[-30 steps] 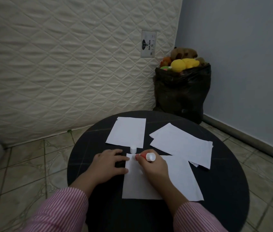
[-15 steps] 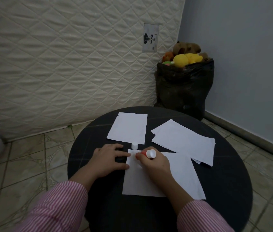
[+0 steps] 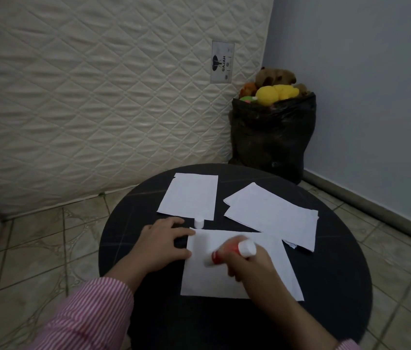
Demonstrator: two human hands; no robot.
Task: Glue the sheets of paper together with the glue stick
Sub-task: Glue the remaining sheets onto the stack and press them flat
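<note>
One sheet (image 3: 237, 271) is getting the glue right now, lying on the near part of the round table (image 3: 338, 286). Half a second ago the glue stick (image 3: 232, 252) was working at the sheet's far left corner; now the right hand (image 3: 252, 266), wrapped around the barrel, is dragging it down and inward along the left side, and the motion is blurring both. That suggests the spreading is under way but far from covering the sheet, so no joining is due yet. The left hand (image 3: 164, 245) is lying flat, fingers spread, with its fingertips pinning the sheet's left edge, gripping nothing.

Just beyond the sheet's far left corner, the cap (image 3: 199, 222) is standing upright, touching the near edge of a second sheet (image 3: 189, 197). Beyond the sheet's far right corner, a loose stack (image 3: 272, 213) is overlapping it slightly. Nothing is blocking the strokes, though the cap is sitting close to the left hand and could be knocked. Well beyond the table, a black bag (image 3: 272, 137) of soft toys is leaning against a mattress (image 3: 98, 97).
</note>
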